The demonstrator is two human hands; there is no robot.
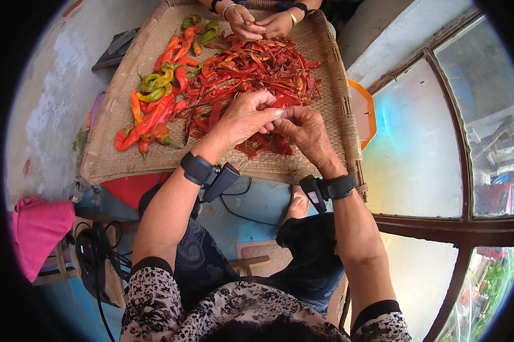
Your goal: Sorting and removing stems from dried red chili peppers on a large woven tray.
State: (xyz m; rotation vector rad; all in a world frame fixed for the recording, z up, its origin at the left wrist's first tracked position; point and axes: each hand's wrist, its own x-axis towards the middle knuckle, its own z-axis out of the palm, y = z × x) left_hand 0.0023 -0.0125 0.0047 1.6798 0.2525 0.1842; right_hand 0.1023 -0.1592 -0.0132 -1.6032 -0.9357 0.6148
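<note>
My left hand [247, 113] and my right hand [306, 130] meet fingertip to fingertip above the front half of a woven tray [111, 166]. A red chili pepper [285, 101] is pinched between them, partly covered by my fingers. Under and beyond my hands spreads a heap of wrinkled, dried-looking red chili peppers [257, 68]. Left of the heap lie smoother, plump peppers: red ones [148, 124] and green ones [157, 83], some with stems. Both my wrists wear black strapped devices.
Across the tray, another person's hands [261, 23] hold a small pepper. A wooden-framed window [466, 128] runs along the right. An orange-rimmed object [370, 115] stands beside the tray. At left are a pink cloth [43, 231] and a wooden stool [115, 295] with black cables.
</note>
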